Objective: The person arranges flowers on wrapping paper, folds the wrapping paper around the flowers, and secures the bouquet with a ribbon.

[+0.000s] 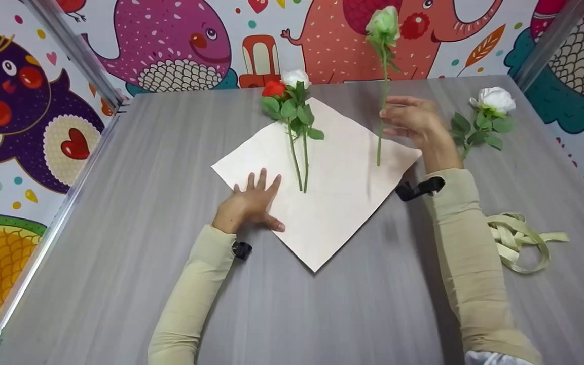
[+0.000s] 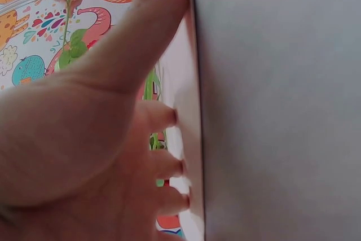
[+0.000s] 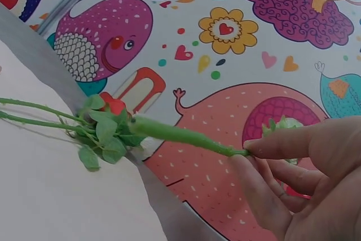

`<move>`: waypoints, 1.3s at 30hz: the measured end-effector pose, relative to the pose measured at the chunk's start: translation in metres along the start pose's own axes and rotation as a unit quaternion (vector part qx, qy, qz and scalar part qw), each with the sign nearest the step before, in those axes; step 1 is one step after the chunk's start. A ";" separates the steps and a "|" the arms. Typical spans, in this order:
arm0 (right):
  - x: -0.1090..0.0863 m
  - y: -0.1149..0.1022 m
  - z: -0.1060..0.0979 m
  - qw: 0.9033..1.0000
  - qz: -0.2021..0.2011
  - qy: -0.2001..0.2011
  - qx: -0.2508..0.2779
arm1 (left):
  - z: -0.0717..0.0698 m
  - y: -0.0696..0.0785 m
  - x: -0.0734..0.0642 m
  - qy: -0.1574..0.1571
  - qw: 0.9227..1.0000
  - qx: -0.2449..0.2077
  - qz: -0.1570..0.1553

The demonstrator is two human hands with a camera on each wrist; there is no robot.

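My right hand [image 1: 416, 121] pinches the stem of a pale green rose [image 1: 384, 25] between thumb and fingers, holding it upright above the right part of a white sheet of paper [image 1: 342, 203]. In the right wrist view the cut end of the green stem [image 3: 175, 134] points toward the camera. My left hand [image 1: 254, 203] rests with spread fingers on the left edge of the sheet. On the paper lie a red rose [image 1: 274, 89] and a white rose [image 1: 296, 78], side by side, their blooms past its far corner and their stems toward its middle.
Another white rose [image 1: 496, 100] lies at the right of the grey table [image 1: 119, 243], partly behind my right forearm. A loose coil of pale green ribbon [image 1: 520, 243] is beside that forearm. A wall with cartoon animals [image 1: 170, 40] borders the table.
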State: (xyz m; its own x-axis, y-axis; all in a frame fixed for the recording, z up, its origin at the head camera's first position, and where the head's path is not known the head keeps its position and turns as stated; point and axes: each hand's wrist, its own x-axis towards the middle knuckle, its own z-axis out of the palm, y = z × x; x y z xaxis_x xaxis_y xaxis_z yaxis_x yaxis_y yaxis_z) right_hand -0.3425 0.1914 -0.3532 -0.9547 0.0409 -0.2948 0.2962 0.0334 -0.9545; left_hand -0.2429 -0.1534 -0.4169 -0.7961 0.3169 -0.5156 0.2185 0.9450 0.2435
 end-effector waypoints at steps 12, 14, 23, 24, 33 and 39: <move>0.014 0.016 0.038 0.998 -0.004 -0.056 0.032 | -0.001 0.001 0.000 0.002 1.000 0.001 -0.002; 0.015 0.018 0.046 0.998 0.000 -0.057 0.027 | 0.000 0.002 0.000 0.004 1.000 0.000 -0.003; 0.018 0.033 0.077 0.998 0.008 -0.057 0.019 | 0.000 0.001 -0.001 0.006 1.000 0.005 -0.001; 0.018 0.035 0.081 0.998 0.008 -0.055 0.019 | 0.000 0.002 -0.001 0.007 1.000 0.005 -0.001; 0.023 0.048 0.108 0.999 0.014 -0.030 -0.010 | 0.000 0.000 -0.001 -0.006 1.000 0.000 0.000; 0.024 0.056 0.123 1.000 0.004 -0.016 -0.019 | -0.001 0.001 -0.001 -0.005 1.000 -0.001 -0.002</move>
State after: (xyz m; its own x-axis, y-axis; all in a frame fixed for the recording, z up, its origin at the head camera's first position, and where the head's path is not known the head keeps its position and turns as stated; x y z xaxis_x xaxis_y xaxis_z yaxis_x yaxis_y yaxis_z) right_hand -0.3525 0.0715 -0.4187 -0.9527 0.0084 -0.3038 0.3036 0.0702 -0.9502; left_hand -0.2425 -0.1526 -0.4154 -0.7913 0.3142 -0.5246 0.2146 0.9460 0.2428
